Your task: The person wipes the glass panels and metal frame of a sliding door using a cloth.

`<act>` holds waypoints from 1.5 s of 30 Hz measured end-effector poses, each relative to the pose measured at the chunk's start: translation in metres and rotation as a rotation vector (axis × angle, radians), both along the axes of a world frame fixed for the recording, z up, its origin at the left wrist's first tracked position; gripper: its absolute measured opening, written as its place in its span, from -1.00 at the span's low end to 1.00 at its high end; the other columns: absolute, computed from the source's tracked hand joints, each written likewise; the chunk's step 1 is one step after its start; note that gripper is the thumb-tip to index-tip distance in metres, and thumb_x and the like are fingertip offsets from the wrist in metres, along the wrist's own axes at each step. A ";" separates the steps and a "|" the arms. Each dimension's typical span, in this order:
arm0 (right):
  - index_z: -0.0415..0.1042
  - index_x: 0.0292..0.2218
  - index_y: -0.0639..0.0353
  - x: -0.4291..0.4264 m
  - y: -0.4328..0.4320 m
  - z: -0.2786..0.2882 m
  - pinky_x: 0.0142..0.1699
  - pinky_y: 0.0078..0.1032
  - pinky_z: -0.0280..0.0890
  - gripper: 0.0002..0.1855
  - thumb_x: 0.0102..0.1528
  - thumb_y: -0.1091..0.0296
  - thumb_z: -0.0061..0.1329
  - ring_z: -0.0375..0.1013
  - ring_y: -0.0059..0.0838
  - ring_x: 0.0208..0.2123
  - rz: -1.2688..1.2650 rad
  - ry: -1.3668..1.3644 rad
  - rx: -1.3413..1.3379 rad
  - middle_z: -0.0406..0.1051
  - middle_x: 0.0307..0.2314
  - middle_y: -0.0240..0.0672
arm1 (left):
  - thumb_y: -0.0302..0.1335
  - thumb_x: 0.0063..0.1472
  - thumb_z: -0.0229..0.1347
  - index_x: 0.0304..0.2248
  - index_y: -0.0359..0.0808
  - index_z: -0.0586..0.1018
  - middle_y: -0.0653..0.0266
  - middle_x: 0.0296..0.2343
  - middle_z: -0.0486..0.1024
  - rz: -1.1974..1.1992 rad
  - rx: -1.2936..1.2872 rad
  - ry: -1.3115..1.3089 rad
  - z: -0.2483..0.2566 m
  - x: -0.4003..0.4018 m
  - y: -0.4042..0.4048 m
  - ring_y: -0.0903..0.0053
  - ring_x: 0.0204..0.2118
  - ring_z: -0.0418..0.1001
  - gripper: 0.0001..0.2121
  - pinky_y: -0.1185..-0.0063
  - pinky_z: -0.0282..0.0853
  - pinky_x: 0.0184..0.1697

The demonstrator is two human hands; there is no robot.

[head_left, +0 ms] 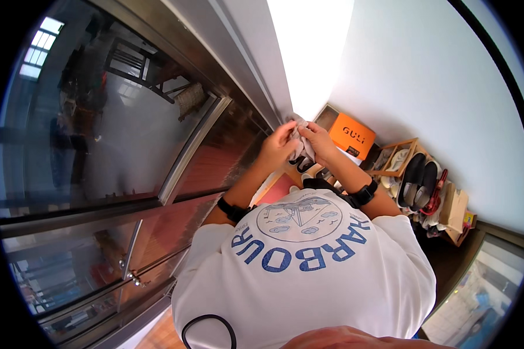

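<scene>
A crumpled light grey cloth [303,146] hangs between my two hands, in front of my chest near the corner by the door frame. My left hand [278,146] is on the picture's left side of it and my right hand [319,139] on the other. Its folds are pinched by the right thumb and fingers. The left fingers are curled at the cloth's other edge, with the thumb apart from them; part of their hold is hidden. Dark bands circle both forearms.
A glass-paned metal door [113,144] with a handle [136,278] stands close on the left. On the right, an orange box [353,136] and a wooden rack [395,158] with several shoes, including black slip-ons [412,179], line the white wall [401,65].
</scene>
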State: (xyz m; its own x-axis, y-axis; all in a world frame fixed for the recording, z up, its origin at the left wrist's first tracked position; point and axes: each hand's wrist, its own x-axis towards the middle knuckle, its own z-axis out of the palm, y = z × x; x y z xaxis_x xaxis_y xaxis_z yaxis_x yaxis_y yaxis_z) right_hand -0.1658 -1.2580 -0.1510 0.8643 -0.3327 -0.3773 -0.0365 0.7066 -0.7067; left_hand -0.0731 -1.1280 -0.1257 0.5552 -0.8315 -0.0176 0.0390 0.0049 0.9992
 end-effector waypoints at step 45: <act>0.28 -0.55 0.19 0.112 -0.008 0.169 -0.54 -0.47 0.27 -0.59 -0.17 0.11 0.22 0.36 -0.32 -0.69 -0.533 -0.021 -1.640 0.36 -0.71 -0.29 | -0.51 0.19 -0.04 -0.23 -0.46 0.48 0.14 -0.36 0.55 0.426 0.292 0.062 -0.101 0.011 0.107 0.55 -0.33 0.53 -0.79 0.64 0.41 -0.23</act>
State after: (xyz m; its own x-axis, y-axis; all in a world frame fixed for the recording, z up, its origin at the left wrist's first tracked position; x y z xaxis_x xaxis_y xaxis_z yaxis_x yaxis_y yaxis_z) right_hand -0.0538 -1.2657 0.0183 0.5394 -0.5582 0.6304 -0.0386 -0.7642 -0.6438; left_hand -0.0621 -1.0210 -0.2272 0.8341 -0.4872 -0.2586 0.1532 -0.2458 0.9572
